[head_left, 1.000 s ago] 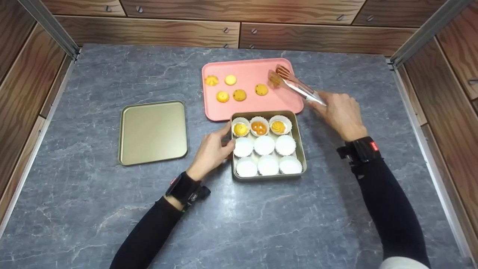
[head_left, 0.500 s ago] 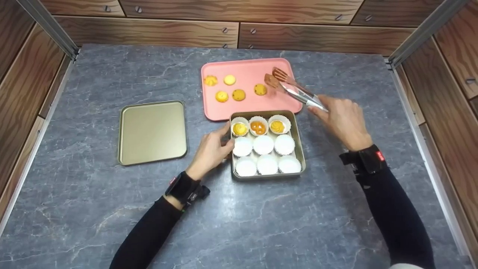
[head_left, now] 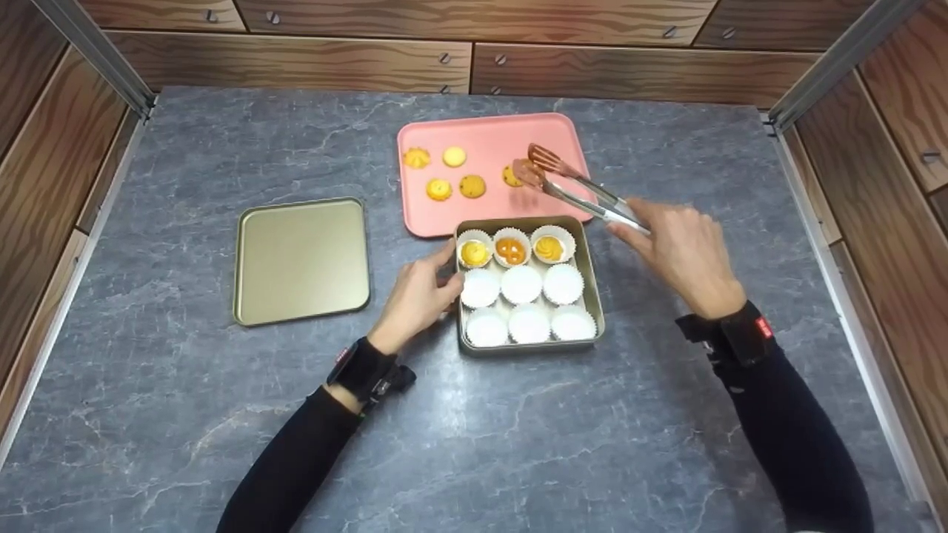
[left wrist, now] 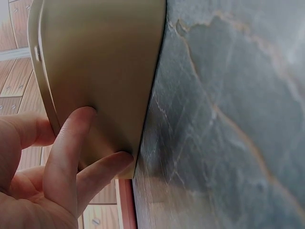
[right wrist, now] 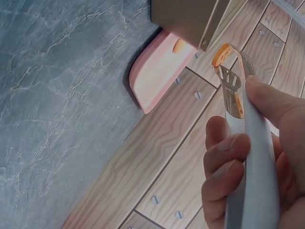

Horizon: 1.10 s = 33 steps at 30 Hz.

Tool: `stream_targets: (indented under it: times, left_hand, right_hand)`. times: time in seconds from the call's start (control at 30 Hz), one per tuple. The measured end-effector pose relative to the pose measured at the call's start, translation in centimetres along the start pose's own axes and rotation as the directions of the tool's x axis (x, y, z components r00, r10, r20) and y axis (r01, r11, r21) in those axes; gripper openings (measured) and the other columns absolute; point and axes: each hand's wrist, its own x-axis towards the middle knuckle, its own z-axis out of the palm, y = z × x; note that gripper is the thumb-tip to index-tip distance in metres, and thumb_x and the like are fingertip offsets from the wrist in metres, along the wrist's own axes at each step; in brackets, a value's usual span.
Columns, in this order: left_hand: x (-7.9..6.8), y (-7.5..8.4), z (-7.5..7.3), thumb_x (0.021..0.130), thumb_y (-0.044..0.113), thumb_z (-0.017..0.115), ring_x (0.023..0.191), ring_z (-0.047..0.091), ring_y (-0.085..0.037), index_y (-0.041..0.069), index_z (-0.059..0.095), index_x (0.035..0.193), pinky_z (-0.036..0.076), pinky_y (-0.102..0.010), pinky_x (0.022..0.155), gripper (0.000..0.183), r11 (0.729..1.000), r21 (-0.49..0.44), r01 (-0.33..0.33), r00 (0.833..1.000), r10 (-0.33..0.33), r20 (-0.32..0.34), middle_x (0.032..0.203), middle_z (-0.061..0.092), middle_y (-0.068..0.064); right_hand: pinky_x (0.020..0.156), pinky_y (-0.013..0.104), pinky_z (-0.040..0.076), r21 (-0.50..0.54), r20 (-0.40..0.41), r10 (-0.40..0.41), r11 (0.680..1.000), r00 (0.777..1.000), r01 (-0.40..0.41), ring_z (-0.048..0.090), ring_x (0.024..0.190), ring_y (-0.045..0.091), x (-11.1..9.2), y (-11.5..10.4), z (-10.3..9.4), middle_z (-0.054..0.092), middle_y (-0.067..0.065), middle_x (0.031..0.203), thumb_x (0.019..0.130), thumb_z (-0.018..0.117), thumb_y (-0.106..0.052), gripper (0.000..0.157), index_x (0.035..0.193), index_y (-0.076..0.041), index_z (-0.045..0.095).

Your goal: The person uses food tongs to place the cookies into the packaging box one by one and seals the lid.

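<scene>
My left hand (head_left: 416, 300) rests against the left side of a gold square tin (head_left: 597, 296), its fingertips on the outer wall (left wrist: 105, 62) in the left wrist view. White paper cups (head_left: 521, 285) fill the tin in rows. In the far row sit a round yellow cookie (head_left: 475, 253), a pretzel (head_left: 510, 250) and a swirled cookie (head_left: 548, 249). My right hand (head_left: 685, 252) grips metal tongs (right wrist: 259, 162) with brown slotted tips. Those tips stand apart above the pink tray (head_left: 489, 215), overlapping a speckled cookie (head_left: 509, 176) in the head view.
Several other cookies lie on the tray's left half, among them a speckled one (head_left: 472, 186) and a star-shaped one (head_left: 416, 158). A gold lid (head_left: 302, 260) lies on the marbled table (head_left: 444, 444) at left. Wood-patterned panels (head_left: 296, 63) enclose the table.
The tongs have moved left and slightly nearer over the tray, and their tips now overlap the right speckled cookie. My left hand and the tin have stayed in place.
</scene>
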Motion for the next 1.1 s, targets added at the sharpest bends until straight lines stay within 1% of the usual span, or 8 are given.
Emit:
stream_targets:
  times: [0.13,0.23,0.3,0.47,0.63,0.7,0.87,1.1]
  left_hand:
    - [-0.1,0.1,-0.2,0.101,0.014,0.064,0.051,0.063,-0.025,0.006,0.038,0.157,0.049,-0.026,0.040,0.062,0.999,-0.042,0.024,0.999,-0.023,0.025,0.149,0.051,-0.026]
    - [-0.2,0.1,-0.3,0.102,0.015,0.063,0.056,0.066,-0.031,0.008,0.037,0.158,0.050,-0.026,0.040,0.062,0.996,-0.074,0.046,0.998,-0.043,0.039,0.147,0.054,-0.026]
    - [-0.2,0.1,-0.4,0.102,0.016,0.063,0.058,0.067,-0.031,0.009,0.036,0.159,0.050,-0.026,0.041,0.063,0.994,-0.092,0.060,0.997,-0.056,0.046,0.148,0.053,-0.027]
    - [-0.2,0.1,-0.3,0.102,0.016,0.064,0.060,0.068,-0.034,0.010,0.035,0.160,0.052,-0.028,0.042,0.064,0.989,-0.127,0.083,0.995,-0.075,0.062,0.153,0.049,-0.024]
    - [-0.1,-0.1,-0.4,0.102,0.016,0.064,0.061,0.069,-0.033,0.011,0.035,0.160,0.056,-0.033,0.046,0.065,0.986,-0.147,0.079,0.995,-0.070,0.066,0.158,0.045,-0.019]
    - [-0.1,-0.1,-0.4,0.102,0.016,0.064,0.061,0.069,-0.033,0.010,0.035,0.160,0.056,-0.032,0.046,0.065,0.987,-0.144,0.073,0.996,-0.065,0.063,0.154,0.048,-0.022]
    - [-0.1,-0.1,-0.4,0.103,0.016,0.063,0.059,0.068,-0.035,0.009,0.035,0.160,0.052,-0.027,0.043,0.064,0.988,-0.136,0.069,0.996,-0.061,0.061,0.148,0.054,-0.026]
    - [-0.2,-0.1,-0.4,0.102,0.017,0.064,0.059,0.067,-0.036,0.008,0.035,0.160,0.051,-0.026,0.042,0.065,0.989,-0.137,0.064,0.996,-0.055,0.067,0.154,0.048,-0.023]
  right_hand:
    - [0.040,0.033,0.033,-0.004,-0.020,-0.037,0.999,0.999,0.037,0.045,0.051,0.021,-0.8,-0.3,-0.3,0.053,0.001,0.065,0.098,0.071,-0.039,0.028,0.104,-0.012,0.071]
    - [0.039,0.033,0.033,0.003,-0.027,-0.058,0.998,0.998,0.058,0.044,0.051,0.019,-1.5,-0.6,-0.5,0.052,0.000,0.065,0.098,0.071,-0.038,0.027,0.102,-0.012,0.069]
    - [0.038,0.033,0.034,0.007,-0.032,-0.069,0.998,0.997,0.069,0.044,0.049,0.019,-1.9,-0.8,-0.6,0.052,0.000,0.064,0.098,0.072,-0.038,0.027,0.102,-0.012,0.069]
    - [0.038,0.034,0.038,0.008,-0.051,-0.107,0.994,0.993,0.107,0.046,0.049,0.018,-3.2,-1.4,-0.8,0.058,0.002,0.065,0.096,0.074,-0.035,0.030,0.113,-0.010,0.072]
    - [0.038,0.033,0.042,0.026,-0.063,-0.139,0.990,0.988,0.140,0.049,0.049,0.017,-4.4,-2.0,-1.0,0.068,0.007,0.074,0.095,0.076,-0.032,0.036,0.123,-0.009,0.073]
    - [0.038,0.031,0.041,0.037,-0.067,-0.153,0.987,0.986,0.156,0.048,0.048,0.014,-4.8,-2.2,-1.1,0.070,0.008,0.076,0.094,0.077,-0.030,0.038,0.126,-0.009,0.073]
    - [0.036,0.025,0.036,0.041,-0.068,-0.192,0.980,0.979,0.195,0.041,0.047,0.009,-5.6,-2.8,-1.3,0.066,0.004,0.071,0.094,0.077,-0.030,0.038,0.126,-0.009,0.073]
    - [0.036,0.022,0.032,0.033,-0.062,-0.224,0.973,0.973,0.227,0.036,0.046,0.005,-6.8,-3.5,-1.5,0.063,0.002,0.069,0.093,0.078,-0.029,0.039,0.125,-0.008,0.073]
